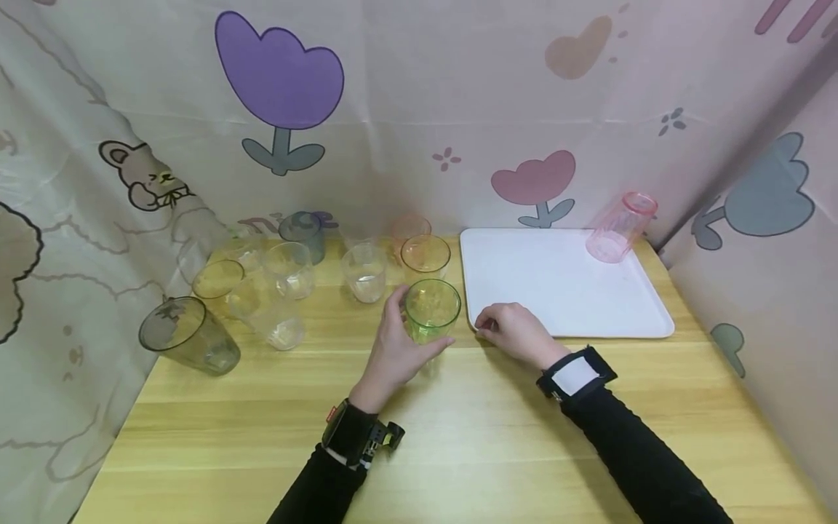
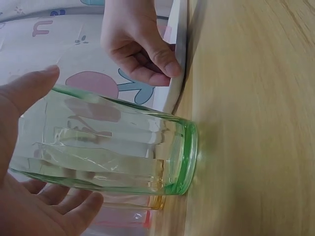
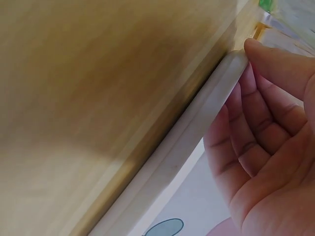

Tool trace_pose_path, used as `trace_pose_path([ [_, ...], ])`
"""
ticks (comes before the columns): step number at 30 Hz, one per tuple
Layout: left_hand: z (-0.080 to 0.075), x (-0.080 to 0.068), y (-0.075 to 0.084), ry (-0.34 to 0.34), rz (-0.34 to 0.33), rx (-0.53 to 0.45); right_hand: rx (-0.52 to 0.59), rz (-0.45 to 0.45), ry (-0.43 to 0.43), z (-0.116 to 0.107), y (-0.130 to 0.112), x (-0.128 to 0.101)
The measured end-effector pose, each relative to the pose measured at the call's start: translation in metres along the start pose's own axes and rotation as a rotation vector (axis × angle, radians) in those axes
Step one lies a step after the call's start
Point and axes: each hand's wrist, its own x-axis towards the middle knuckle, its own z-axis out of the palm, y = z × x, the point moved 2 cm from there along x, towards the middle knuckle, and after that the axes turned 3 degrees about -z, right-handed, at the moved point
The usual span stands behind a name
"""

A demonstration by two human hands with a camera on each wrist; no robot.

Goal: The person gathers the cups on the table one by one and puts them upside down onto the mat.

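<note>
My left hand (image 1: 409, 353) holds a clear green drinking glass (image 2: 103, 142), thumb on one side and fingers on the other. The glass is upright, its rim facing up in the head view; its base is close to the tabletop, and I cannot tell whether it touches. Just right of it, my right hand (image 1: 517, 331) pinches the near left corner of a white tray (image 1: 563, 291). In the right wrist view the thumb meets the tray's rim (image 3: 197, 118), with the other fingers curled at its inner side. A pink glass (image 1: 620, 229) stands, apparently upside down, at the tray's far right corner.
Behind the green glass are an amber glass (image 1: 425, 255) and a pinkish one (image 1: 409, 227). Several clear and tinted glasses, including a dark grey glass (image 1: 190, 336), stand to the left on the wooden table (image 1: 458, 451). A patterned curtain (image 1: 393, 94) hangs behind.
</note>
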Motion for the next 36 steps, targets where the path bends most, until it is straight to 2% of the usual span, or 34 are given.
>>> trace_pose_path([
  [7, 0.001, 0.000, 0.002, 0.032, -0.028, 0.027, 0.005, 0.013, 0.009, -0.002, -0.002, 0.000],
  [13, 0.000, 0.000, 0.003, 0.041, -0.022, 0.027, 0.001, 0.012, 0.010, -0.002, -0.003, -0.001],
  [19, -0.001, -0.001, 0.003, 0.047, -0.047, -0.012, 0.004, 0.027, 0.009, -0.002, -0.003, -0.002],
  [23, 0.000, -0.001, 0.002, 0.058, -0.039, -0.060, 0.040, 0.059, 0.031, -0.002, -0.001, -0.004],
  [28, 0.000, -0.001, 0.001, 0.087, -0.018, -0.145, 0.146, 0.085, 0.133, -0.006, -0.003, -0.007],
  [32, 0.000, -0.002, 0.003, 0.119, -0.015, -0.222, 0.241, 0.082, 0.271, -0.011, -0.007, -0.010],
  [36, 0.001, -0.001, 0.006, 0.129, -0.007, -0.345, 0.361, 0.111, 0.393, -0.015, -0.014, -0.013],
])
